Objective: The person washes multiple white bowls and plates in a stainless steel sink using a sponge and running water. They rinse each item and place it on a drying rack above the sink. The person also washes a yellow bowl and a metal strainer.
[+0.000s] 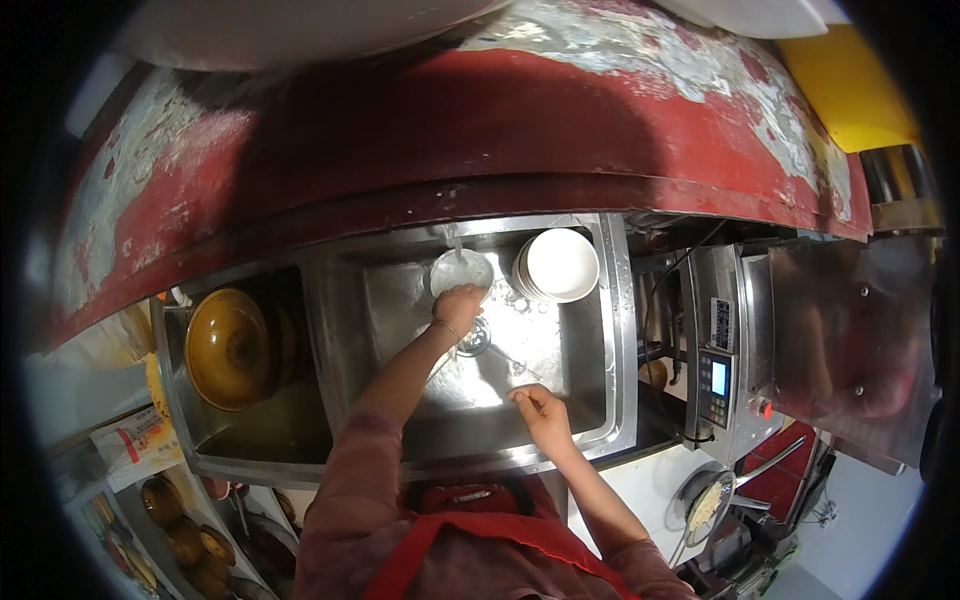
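In the steel sink [397,439], my left hand [459,307] grips the near rim of a white bowl [459,270]. Water [458,244] runs down into this bowl from the sink's far side. My right hand [541,416] hangs over the near right part of the basin, fingers curled in and thumb near the fingertips; whether it pinches something small cannot be told. A stack of white bowls [562,265] stands in the far right corner of the sink. The drain strainer [474,337] lies just below my left hand.
The left basin holds a stack of yellow-brown bowls [225,349]. Beyond the sink rises a red ledge [465,127] with peeling paint. At right stands a steel machine with a control panel [716,386]. A strainer with a handle [705,510] holds pale food at lower right.
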`<state>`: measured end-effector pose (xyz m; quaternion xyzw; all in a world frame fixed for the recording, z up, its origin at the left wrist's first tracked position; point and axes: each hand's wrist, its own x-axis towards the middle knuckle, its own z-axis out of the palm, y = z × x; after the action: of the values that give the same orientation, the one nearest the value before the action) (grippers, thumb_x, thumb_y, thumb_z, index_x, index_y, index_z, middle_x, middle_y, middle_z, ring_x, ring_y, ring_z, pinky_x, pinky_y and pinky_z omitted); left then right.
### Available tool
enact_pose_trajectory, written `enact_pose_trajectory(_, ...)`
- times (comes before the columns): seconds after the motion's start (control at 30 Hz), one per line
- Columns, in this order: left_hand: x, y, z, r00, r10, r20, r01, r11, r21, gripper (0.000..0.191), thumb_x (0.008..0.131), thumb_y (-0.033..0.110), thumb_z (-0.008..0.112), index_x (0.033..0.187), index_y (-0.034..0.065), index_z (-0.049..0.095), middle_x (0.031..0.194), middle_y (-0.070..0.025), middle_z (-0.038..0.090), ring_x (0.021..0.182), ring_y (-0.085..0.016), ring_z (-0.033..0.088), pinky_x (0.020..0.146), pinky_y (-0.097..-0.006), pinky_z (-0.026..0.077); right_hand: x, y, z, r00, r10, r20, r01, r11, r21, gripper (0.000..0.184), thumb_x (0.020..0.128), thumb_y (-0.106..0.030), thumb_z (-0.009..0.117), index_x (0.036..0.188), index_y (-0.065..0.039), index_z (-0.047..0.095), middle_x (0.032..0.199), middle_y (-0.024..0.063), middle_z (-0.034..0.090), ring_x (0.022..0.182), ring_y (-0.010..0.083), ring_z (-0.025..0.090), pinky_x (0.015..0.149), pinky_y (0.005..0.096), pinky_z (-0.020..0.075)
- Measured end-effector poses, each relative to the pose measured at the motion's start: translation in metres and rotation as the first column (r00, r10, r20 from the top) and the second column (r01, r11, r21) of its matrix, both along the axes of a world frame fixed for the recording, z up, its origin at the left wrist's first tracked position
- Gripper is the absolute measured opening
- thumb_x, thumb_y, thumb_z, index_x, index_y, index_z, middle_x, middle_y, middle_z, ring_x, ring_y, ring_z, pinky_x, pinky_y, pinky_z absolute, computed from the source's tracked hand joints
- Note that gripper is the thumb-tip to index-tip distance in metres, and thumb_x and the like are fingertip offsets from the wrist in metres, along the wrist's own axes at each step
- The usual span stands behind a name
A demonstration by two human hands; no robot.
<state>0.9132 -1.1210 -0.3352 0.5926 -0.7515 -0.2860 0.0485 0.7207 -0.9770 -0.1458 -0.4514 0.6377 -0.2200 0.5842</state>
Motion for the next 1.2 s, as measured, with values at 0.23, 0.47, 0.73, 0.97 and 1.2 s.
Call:
enact_pose_trajectory(0.23,-0.002,0.022,0.118,0.853,0.291,-0.433,-0.298,0.953,0.052,0.020,0.079,0.014,0.068,0.092,0.0039,0.056,0.096,-0.0191,0.063,0.088,-0.037,0.062,0.072,-0.0442,0.049,0.047,-0.069,-0.033,0.749,-0.497,0.438,0.377,0.863,0.336,0.071,0.091,-0.033,0.065,0.142,0.000,0.029,0.128,0.0129,0.048,0.110,0.0187,0.051,0.089,0.0307,0.0466)
enact_pose_trajectory(0.47,0.049,0.023,0.149,0.922,-0.376,-0.091,0.178,0.621,-0.763,0.021,0.078,0.019,0.064,0.097,0.0096,0.067,0.104,-0.0066,0.066,0.101,-0.022,0.063,0.091,-0.0406,0.046,0.055,-0.145,-0.012,0.922,-0.060,0.381,0.165,0.954,-0.249,0.049,0.100,-0.032,0.050,0.136,-0.001,0.042,0.134,0.0126,0.045,0.119,0.0201,0.045,0.101,0.0326,0.0368)
enact_pose_trajectory(0.73,0.060,0.012,0.196,0.921,-0.360,-0.146,0.195,0.753,-0.628,0.039,0.078,0.014,0.065,0.116,0.0070,0.061,0.119,-0.0125,0.061,0.115,-0.031,0.056,0.096,-0.0428,0.042,0.074,-0.175,-0.006,0.792,-0.207,0.574,0.203,0.977,0.072,0.036,0.098,-0.030,0.050,0.123,-0.004,0.047,0.096,0.0072,0.057,0.084,0.0132,0.056,0.070,0.0270,0.0484)
enact_pose_trajectory(0.97,0.030,0.033,0.204,0.931,-0.058,-0.360,-0.117,0.887,-0.446,0.026,0.080,0.011,0.061,0.104,0.0007,0.063,0.115,-0.0173,0.063,0.112,-0.029,0.059,0.096,-0.0394,0.046,0.120,-0.140,0.010,0.566,-0.349,0.747,0.431,0.898,0.093,0.052,0.092,-0.012,0.051,0.139,-0.004,0.031,0.118,0.0146,0.050,0.106,0.0201,0.052,0.090,0.0349,0.0451)
enact_pose_trajectory(1.2,0.081,0.015,0.208,0.933,-0.335,-0.132,0.187,0.764,-0.618,0.033,0.080,0.012,0.062,0.112,0.0047,0.062,0.110,-0.0147,0.065,0.105,-0.031,0.062,0.093,-0.0409,0.048,0.106,-0.140,0.035,0.800,-0.199,0.566,0.266,0.963,-0.038,0.053,0.089,-0.017,0.048,0.138,-0.002,0.031,0.125,0.0175,0.047,0.110,0.0257,0.055,0.093,0.0340,0.0467)
